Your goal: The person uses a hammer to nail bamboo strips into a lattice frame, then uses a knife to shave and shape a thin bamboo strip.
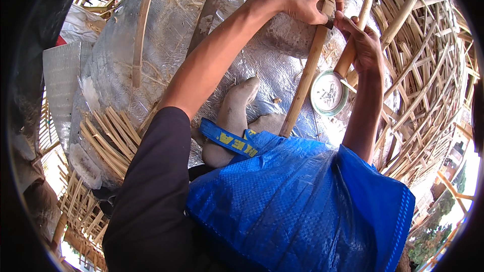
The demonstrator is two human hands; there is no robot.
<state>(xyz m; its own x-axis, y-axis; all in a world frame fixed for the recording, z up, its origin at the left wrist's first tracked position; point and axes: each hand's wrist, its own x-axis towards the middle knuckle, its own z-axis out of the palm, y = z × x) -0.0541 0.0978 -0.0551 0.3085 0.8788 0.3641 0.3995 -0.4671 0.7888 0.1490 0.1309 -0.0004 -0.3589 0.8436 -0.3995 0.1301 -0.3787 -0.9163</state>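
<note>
A pale wooden pole (304, 80) slants up from my lap. My left hand (312, 4) curls around its upper part, thumb on one side and fingertips on the other. At that spot a small dark strip (330, 23) lies across the pole, against my left thumb. My right hand (364, 43) is closed around the wooden handle of a hammer (346, 59), whose metal head points away from me. The right thumb and index finger reach to the strip; whether they pinch it or a nail is too small to tell. Beside the handle sits a green-rimmed dish (327, 93) with several nails.
Blue woven plastic (297, 196) covers my lap, and my bare foot (234, 106) rests on silvery sheeting (171, 40). A rounded stone (291, 35) lies behind the pole. Split bamboo strips (433, 60) crowd the right; a bundle of sticks (110, 138) lies left.
</note>
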